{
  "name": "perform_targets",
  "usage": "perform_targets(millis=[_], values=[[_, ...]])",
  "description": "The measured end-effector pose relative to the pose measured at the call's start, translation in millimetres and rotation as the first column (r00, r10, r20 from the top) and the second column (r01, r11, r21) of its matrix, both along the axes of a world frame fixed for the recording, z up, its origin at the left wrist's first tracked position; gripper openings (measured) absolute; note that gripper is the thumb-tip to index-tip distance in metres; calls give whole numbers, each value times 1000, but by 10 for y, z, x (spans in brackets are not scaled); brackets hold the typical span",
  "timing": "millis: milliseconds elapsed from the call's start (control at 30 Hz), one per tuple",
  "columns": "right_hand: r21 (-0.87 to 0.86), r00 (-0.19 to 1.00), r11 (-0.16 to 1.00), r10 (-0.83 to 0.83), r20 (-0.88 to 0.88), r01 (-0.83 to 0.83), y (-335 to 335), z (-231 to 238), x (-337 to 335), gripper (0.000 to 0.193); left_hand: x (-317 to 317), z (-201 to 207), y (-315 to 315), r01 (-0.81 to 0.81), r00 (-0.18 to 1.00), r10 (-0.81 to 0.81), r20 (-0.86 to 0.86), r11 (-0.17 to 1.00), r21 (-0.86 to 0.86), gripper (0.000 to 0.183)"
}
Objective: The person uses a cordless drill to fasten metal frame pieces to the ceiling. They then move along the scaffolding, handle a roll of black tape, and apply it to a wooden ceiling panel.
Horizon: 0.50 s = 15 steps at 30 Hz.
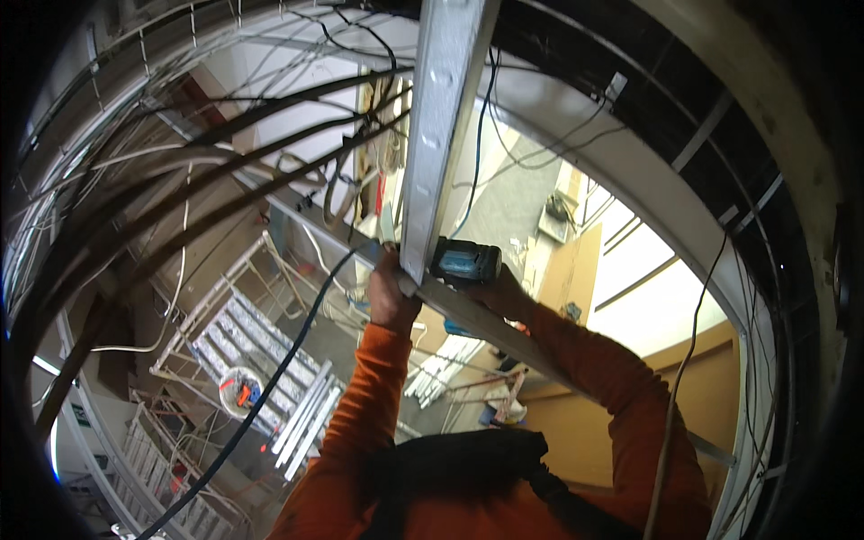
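A long metal stud [434, 135] comes down from the top of the view and meets a crossing metal rail [499, 331]. My left hand [393, 295] is closed at this joint, its fingers gripping the stud's lower end from the left; the fingertips are partly hidden. On the other side of the stud, my right hand [502, 293] is wrapped round a teal and black cordless drill [468, 261]. The drill sits close against the stud's right side near the joint. Its tip is hidden from view, and most of the right fingers are behind the tool.
Thick dark cables [261, 117] hang across the left, and a blue cable [297, 355] runs down to the lower left. Below stand a slatted scaffold platform [256, 337] with a white bucket [239, 392] and several white metal strips [310, 418]. Brown boards [576, 270] lie at right.
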State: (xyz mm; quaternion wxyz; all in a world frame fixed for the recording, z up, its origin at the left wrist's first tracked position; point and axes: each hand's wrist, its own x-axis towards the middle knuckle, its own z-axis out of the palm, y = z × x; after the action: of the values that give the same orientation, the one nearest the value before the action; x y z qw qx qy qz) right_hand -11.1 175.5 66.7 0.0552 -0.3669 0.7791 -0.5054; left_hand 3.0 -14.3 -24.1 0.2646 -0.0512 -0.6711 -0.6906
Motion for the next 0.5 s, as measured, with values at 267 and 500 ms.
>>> perform_targets(millis=[267, 500], values=[[185, 862, 865, -492, 124, 467, 283, 154, -224, 17, 37, -104, -90, -63, 998, 59, -32, 987, -150, 38], [42, 745, 765, -636, 201, 643, 417, 1043, 407, 23, -14, -114, 1, -267, 952, 282, -123, 956, 124, 20]])
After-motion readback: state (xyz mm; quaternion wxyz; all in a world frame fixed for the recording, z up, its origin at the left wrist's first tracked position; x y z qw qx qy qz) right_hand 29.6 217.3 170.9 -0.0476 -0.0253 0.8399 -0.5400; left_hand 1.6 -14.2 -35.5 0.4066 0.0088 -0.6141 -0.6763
